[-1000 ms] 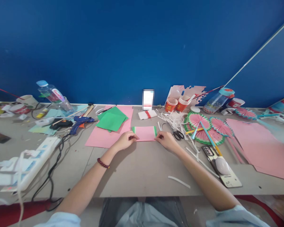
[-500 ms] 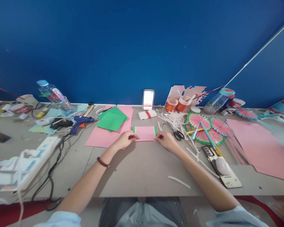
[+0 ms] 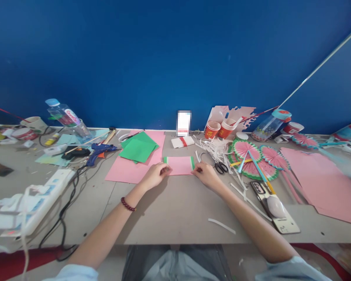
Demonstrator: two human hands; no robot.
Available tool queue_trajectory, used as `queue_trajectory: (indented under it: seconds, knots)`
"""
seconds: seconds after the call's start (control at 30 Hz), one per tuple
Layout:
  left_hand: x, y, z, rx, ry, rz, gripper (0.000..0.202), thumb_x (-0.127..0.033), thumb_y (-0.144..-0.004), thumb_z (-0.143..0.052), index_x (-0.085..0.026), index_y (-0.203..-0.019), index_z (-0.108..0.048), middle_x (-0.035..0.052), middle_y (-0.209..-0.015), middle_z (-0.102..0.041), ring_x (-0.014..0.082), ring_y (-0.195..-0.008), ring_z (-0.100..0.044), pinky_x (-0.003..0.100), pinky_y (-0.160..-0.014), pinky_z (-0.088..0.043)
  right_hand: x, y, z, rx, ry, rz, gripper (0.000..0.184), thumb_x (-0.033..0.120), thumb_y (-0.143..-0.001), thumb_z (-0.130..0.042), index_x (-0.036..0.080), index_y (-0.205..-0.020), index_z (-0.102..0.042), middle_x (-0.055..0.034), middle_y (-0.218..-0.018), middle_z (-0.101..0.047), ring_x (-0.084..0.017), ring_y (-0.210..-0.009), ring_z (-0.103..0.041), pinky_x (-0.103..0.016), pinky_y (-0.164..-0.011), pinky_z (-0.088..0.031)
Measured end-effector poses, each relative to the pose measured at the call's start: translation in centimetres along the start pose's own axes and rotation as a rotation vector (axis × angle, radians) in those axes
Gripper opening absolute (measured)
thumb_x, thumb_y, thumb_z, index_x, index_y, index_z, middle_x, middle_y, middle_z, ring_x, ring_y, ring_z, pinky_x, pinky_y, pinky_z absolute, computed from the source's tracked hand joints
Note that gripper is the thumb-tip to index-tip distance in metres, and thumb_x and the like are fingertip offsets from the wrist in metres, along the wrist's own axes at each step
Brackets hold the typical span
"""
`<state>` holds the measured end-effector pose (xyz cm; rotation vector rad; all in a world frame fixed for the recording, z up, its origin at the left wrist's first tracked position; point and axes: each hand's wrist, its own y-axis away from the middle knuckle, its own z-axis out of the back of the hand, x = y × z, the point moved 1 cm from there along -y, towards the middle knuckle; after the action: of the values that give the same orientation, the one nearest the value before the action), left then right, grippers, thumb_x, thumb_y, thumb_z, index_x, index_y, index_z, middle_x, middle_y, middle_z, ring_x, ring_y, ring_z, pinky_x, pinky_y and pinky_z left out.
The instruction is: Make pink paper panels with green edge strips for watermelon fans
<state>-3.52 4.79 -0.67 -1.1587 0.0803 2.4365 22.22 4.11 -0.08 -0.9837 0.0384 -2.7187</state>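
A small pink sheet of paper [image 3: 179,165] with green and white bands along its left and right ends lies on the table in front of me. My left hand [image 3: 157,174] pinches its near left corner. At the near right corner, the fingers of my right hand [image 3: 205,174] are closed on the same sheet. The near edge runs between both hands and looks slightly raised or folded. Fingertips partly cover the two corners.
Green paper squares [image 3: 139,147] rest on pink paper [image 3: 121,171] at left, near a blue glue gun [image 3: 97,154] and power strip [image 3: 48,199]. Rightward are scissors [image 3: 221,168], white paper strips [image 3: 215,147], watermelon paper fans [image 3: 248,154], paper cups [image 3: 213,130] and a phone [image 3: 286,224].
My left wrist has shifted very slightly. Both hands keep hold of the pink paper's near corners, and the paper stays in place.
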Motion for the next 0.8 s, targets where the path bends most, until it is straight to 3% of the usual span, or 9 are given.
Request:
queue_trajectory:
  seconds: [0.17,0.37,0.53,0.8]
  knots:
    - [0.0,0.1,0.0,-0.052,-0.013,-0.014,0.019,-0.024,-0.084,-0.054,-0.020,-0.101,-0.063,0.0024,-0.089,-0.053,0.0118,-0.066,-0.052,0.025,-0.066,-0.046,-0.2,0.1,-0.1,0.009,0.011,0.014,0.012,0.017,-0.076,-0.061,0.019,-0.064,-0.059,-0.0020,-0.072,-0.057,-0.015,-0.069,-0.054,-0.025,-0.065,-0.038]
    - [-0.6,0.5,-0.1,-0.028,-0.056,-0.080,0.017,-0.017,-0.088,-0.050,-0.019,-0.085,-0.066,0.0038,-0.090,-0.055,0.0145,-0.076,-0.056,0.026,-0.070,-0.046,-0.2,0.3,-0.2,0.013,0.058,0.037,0.011,0.018,-0.081,-0.059,0.019,-0.070,-0.057,-0.0020,-0.078,-0.056,-0.015,-0.071,-0.054,-0.024,-0.067,-0.038]
    - [-1.3,1.2,-0.4,-0.030,-0.317,-0.225,0.026,-0.010,-0.092,-0.043,-0.020,-0.094,-0.066,0.0051,-0.092,-0.062,0.0192,-0.092,-0.056,0.034,-0.084,-0.043,0.4,0.9,-0.2,0.012,0.162,0.088,0.005,0.019,-0.087,-0.055,0.019,-0.083,-0.059,-0.0027,-0.087,-0.058,-0.015,-0.076,-0.055,-0.023,-0.066,-0.037]
    - [-2.2,1.8,-1.2,-0.053,-0.765,-0.413,0.021,-0.007,-0.091,-0.046,-0.017,-0.096,-0.064,0.0049,-0.083,-0.057,0.0200,-0.085,-0.053,0.033,-0.074,-0.042,1.1,1.3,-0.5,-0.050,0.501,0.339,0.013,0.015,-0.091,-0.051,0.019,-0.091,-0.064,-0.0054,-0.091,-0.062,-0.018,-0.085,-0.052,-0.026,-0.076,-0.037]
